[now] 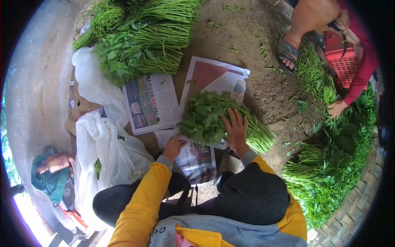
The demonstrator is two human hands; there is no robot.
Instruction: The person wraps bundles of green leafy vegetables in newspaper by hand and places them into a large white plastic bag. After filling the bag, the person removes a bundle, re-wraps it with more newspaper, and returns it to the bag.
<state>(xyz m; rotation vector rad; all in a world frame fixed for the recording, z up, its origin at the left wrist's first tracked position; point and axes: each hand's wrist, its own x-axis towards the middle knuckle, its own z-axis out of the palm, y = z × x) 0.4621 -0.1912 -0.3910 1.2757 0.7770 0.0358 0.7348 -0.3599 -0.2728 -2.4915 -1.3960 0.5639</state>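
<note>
A bundle of leafy green stems (205, 117) lies on a newspaper sheet (196, 162) in front of me, leaves to the left and cut stems to the right. My right hand (235, 131) rests on top of the bundle, palm down with its fingers spread. At the leafy end, my left hand (173, 147) has its fingers curled at the edge of the newspaper and appears to pinch it. The near part of that sheet bends toward my knees. Another newspaper (152, 101) lies flat just left of the bundle.
Tied bundles of stems (152, 41) are stacked at the upper left. White plastic bags (105, 144) stand left. At right, a co-worker's hand (337, 108) touches loose greens beside a red crate (345, 68). More greens (325, 168) line a woven edge (356, 193).
</note>
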